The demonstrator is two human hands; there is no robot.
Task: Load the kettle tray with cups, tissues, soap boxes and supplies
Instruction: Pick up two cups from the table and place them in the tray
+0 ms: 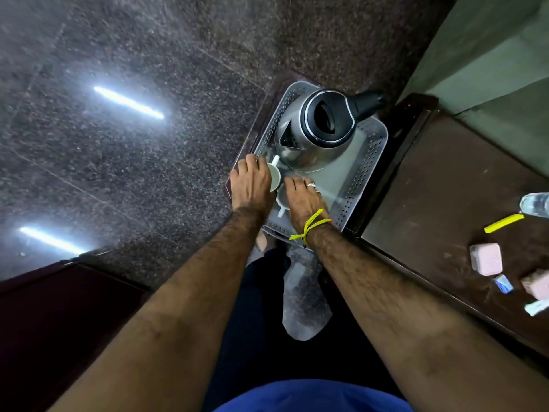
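Steel: the perforated tray [368,162] carries the kettle [318,129] at its far end.
Left hand [252,182]: we grip one white cup [274,176] near the tray's left edge.
Right hand [303,200]: grips a second cup [282,200] just beside it.
Free room: bare tray floor right of both cups — up to the right rim.

The left hand [252,185] covers most of one white cup [274,175]; the right hand [303,200] hides nearly all of a second cup [282,200]. On the bench [430,203], a bottle [536,203] and pink box [537,283] are cut by the right edge. The small packets' [503,284] print is unreadable.
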